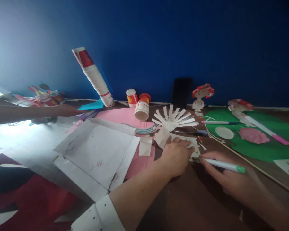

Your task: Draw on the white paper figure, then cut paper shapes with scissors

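Pressed on a small piece of white paper point(195, 143), my left hand point(175, 156) has its fingers curled over and partly hides it. A white marker with a green end point(225, 165) is gripped in my right hand point(227, 179). Its tip meets the paper's lower right corner, beside my left fingertips. Just behind my left hand lies a paper cup cut into spread white strips point(170, 125). A dark pen point(191, 132) rests between those strips and the paper.
A tall leaning stack of paper cups point(96, 78) and a phone point(181, 92) stand by the blue wall. Paper figures point(200, 96), a green sheet point(250, 150) and a pink-ended marker point(267, 130) lie right. Another person's arm point(33, 110) reaches in over a flattened white box point(98, 154).
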Available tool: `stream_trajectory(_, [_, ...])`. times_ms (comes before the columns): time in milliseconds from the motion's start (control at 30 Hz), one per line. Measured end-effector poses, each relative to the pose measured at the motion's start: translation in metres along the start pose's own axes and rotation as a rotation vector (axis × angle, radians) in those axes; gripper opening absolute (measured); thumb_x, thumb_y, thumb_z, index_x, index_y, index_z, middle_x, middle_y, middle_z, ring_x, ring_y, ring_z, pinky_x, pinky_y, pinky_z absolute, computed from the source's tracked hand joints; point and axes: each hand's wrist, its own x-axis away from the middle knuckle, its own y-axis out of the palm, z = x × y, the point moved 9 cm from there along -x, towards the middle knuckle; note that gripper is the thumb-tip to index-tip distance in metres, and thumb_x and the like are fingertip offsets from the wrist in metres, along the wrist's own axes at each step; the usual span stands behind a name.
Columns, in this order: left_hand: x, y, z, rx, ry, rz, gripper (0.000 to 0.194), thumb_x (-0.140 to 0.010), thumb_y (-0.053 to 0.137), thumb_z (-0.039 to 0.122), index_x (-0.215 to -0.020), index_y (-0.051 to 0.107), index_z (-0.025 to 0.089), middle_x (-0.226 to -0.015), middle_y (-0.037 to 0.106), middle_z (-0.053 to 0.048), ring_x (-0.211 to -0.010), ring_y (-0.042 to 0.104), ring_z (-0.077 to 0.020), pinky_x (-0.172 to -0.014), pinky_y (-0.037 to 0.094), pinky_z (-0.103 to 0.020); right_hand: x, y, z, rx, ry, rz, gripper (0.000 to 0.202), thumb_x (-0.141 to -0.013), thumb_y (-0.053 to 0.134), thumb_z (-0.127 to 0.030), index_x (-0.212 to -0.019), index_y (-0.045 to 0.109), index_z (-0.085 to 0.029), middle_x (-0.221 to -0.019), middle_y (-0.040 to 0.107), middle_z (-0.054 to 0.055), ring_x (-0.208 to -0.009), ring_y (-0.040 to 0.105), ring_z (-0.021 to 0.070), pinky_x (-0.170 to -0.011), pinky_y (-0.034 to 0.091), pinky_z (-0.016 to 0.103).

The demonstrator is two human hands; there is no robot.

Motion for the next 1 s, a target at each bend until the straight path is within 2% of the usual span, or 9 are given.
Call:
stream_trajectory(500, [0.0002, -0.0012, 0.0, 0.015, -0.001, -0.003, 0.034, -0.096, 0.053, 0.018, -0.127, 0.069, 0.022, -0.148, 0.064, -0.004, -0.128, 0.057, -0.03, -0.117, 0.043, -0.052, -0.0003, -0.0001, -0.001, 0.028, -0.023, 0.015, 0.024, -0.099, 0.059, -0.05, -0.096, 0.076, -0.032, -0.09, 0.084, -0.002, -0.079, 0.081, 0.0231, -0.067, 0.059, 0.031])
stream_trajectory(633, [-0.0001, -0.0007, -0.0006, 0.02, -0.004, 0.007, 0.035, -0.096, 0.054, 0.019, -0.127, 0.069, 0.023, -0.148, 0.064, -0.005, -0.128, 0.057, -0.0292, -0.115, 0.045, -0.049, -0.0008, 0.0005, -0.0015, 0.028, -0.039, 0.019, 0.024, -0.098, 0.06, -0.048, -0.095, 0.077, -0.031, -0.09, 0.084, -0.001, -0.078, 0.081, 0.0233, -0.069, 0.059, 0.032])
stream_trajectory(1000, [-0.0004, -0.0006, -0.0005, 0.007, 0.004, 0.016, 0.032, -0.098, 0.051, 0.021, -0.125, 0.069, 0.023, -0.145, 0.065, -0.004, -0.126, 0.058, -0.0288, -0.117, 0.043, -0.05, -0.0016, -0.0016, -0.0078, 0.031, -0.059, 0.038, 0.023, -0.099, 0.059, -0.046, -0.097, 0.077, -0.031, -0.089, 0.084, 0.0, -0.077, 0.08, 0.0233, -0.07, 0.06, 0.032])
